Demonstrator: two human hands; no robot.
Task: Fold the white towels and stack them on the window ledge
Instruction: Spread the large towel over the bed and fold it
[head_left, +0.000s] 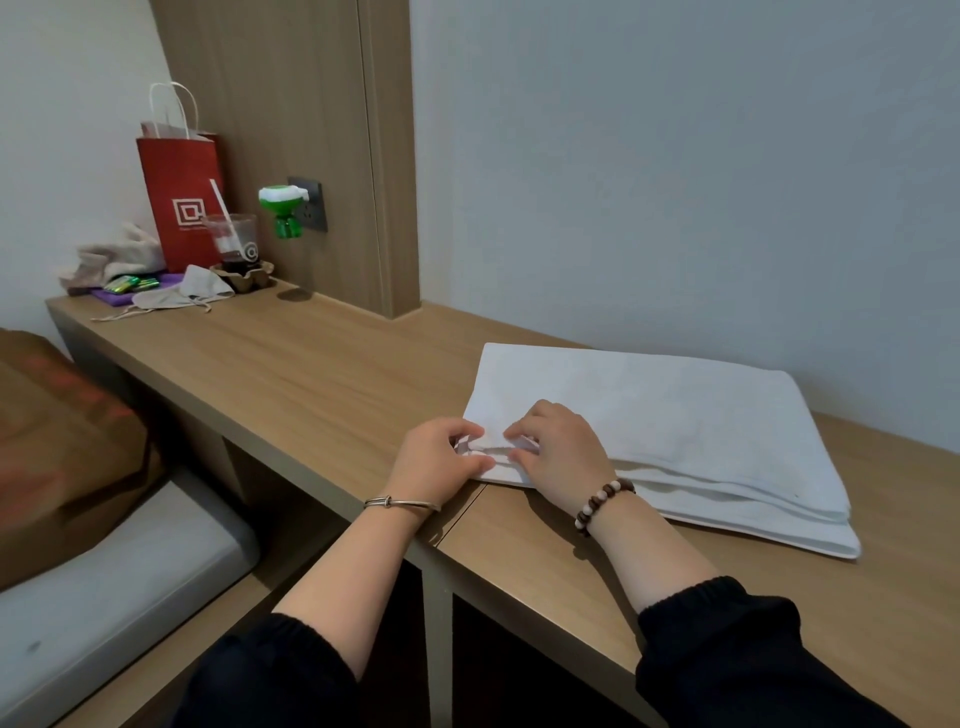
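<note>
The folded white towels (675, 415) are lying stacked toward the tabletop's (311, 364) right end. My left hand (436, 462) and right hand (561, 447) are both pinching the stack's corner near the front edge. A red paper bag (179, 197) is standing at the far-left corner.

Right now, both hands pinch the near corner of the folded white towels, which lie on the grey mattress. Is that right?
Not quite: the head view shows the towels lying on the wooden ledge instead. The left hand and right hand do pinch their near corner.
</note>
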